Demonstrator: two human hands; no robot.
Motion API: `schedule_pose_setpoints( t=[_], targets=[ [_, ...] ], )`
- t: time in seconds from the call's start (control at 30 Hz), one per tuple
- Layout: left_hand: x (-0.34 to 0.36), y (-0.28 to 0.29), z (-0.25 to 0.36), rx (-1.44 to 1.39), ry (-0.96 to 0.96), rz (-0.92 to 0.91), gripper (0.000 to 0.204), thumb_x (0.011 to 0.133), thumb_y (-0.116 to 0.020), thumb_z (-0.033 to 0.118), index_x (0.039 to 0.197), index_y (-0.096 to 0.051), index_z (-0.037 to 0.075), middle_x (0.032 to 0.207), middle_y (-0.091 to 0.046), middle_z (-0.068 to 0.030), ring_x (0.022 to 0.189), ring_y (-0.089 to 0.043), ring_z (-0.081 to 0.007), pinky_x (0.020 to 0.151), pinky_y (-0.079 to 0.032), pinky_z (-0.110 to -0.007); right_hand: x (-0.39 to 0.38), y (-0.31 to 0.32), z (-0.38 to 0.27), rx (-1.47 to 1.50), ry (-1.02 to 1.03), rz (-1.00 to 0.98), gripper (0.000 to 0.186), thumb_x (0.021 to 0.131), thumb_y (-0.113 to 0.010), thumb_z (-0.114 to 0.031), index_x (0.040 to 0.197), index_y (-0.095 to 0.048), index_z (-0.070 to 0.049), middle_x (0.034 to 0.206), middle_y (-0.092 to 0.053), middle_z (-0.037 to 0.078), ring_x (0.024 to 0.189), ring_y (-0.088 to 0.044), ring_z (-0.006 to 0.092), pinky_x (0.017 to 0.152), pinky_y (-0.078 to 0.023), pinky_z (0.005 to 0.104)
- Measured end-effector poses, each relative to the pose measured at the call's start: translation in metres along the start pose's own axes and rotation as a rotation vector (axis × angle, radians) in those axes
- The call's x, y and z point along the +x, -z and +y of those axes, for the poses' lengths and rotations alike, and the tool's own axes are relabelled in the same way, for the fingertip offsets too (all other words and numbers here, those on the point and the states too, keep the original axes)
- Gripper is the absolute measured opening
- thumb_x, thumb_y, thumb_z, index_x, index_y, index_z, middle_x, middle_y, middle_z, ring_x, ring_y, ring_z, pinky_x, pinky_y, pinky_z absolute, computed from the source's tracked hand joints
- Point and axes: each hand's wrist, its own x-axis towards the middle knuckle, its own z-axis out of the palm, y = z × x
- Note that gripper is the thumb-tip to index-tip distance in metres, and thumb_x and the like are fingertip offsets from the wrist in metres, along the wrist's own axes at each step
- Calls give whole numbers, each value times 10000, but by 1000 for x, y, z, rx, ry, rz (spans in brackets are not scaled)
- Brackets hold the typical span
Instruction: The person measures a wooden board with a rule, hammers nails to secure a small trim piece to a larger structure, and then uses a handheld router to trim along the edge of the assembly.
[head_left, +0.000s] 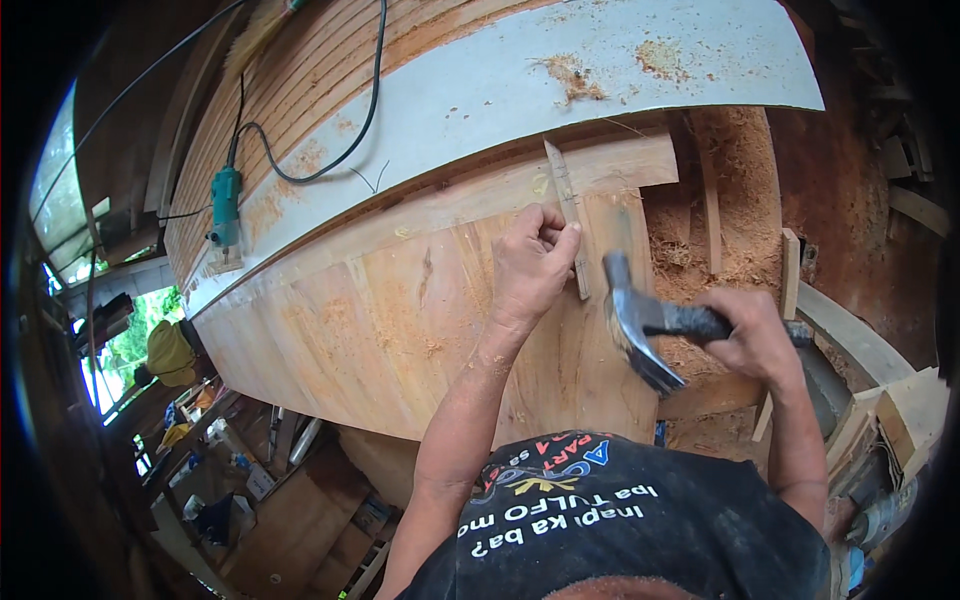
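In my right hand (pixel 752 335) is a claw hammer (pixel 632 312), held by its dark handle. Its head is raised over the right part of a wide wooden panel (pixel 400 310), slightly blurred, with the claw toward me. My left hand (pixel 537 255) is closed in a pinch, thumb against the fingers, beside a narrow wooden strip (pixel 565 190). The thumb tip overlaps the strip's edge. Whatever is pinched there is hidden or too small to make out. The strip lies across the panel and a pale board (pixel 640 165) along the panel's far edge.
A long white board (pixel 450 115) with sawdust lies beyond the panel. A green power tool (pixel 226 205) with a dark cord rests at the far left. Wood shavings (pixel 745 200) and frame pieces lie to the right. Cluttered items (pixel 235 460) fill the lower left.
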Motion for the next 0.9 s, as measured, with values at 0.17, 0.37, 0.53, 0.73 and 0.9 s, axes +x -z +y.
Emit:
schedule_pose_setpoints(
  t=[0.17, 0.37, 0.53, 0.73, 0.9],
  targets=[
    [1, 3, -3, 44, -16, -15, 137, 860, -662, 106, 848, -570, 5, 709, -583, -24, 567, -561, -56, 464, -507, -207, 23, 12, 3, -71, 59, 74, 290, 658, -759, -118, 912, -626, -79, 753, -628, 123, 696, -630, 316, 612, -475, 396],
    [-1, 4, 9, -59, 67, -41, 134, 857, -668, 103, 853, -577, 4, 694, -591, -26, 563, -574, -61, 471, -510, -206, 28, 13, 0, -128, 70, -20, 301, 648, -761, -119, 923, -643, -93, 773, -640, 98, 720, -635, 298, 615, -480, 384],
    [0, -1, 16, -81, 102, -69, 129, 862, -659, 94, 839, -569, 6, 675, -584, -17, 563, -571, -56, 470, -506, -208, 27, 8, 5, -102, 60, -7, 298, 640, -757, -115, 917, -648, -100, 772, -640, 87, 713, -632, 294, 605, -478, 384],
    [-1, -4, 8, 67, -1, -21, 138, 865, -655, 99, 827, -554, 13, 666, -570, -7, 557, -560, -49, 463, -498, -209, 25, 4, 7, -94, 75, 26, 276, 655, -738, -109, 916, -649, -106, 763, -634, 82, 715, -628, 298, 602, -473, 393],
    [-1, -4, 1, 61, -22, -3, 143, 863, -658, 104, 826, -555, 12, 671, -570, -8, 560, -559, -46, 459, -498, -208, 27, 1, 5, -152, -11, -56, 215, 680, -722, -142, 870, -629, -103, 767, -644, 100, 734, -628, 315, 616, -471, 423]
  ],
)
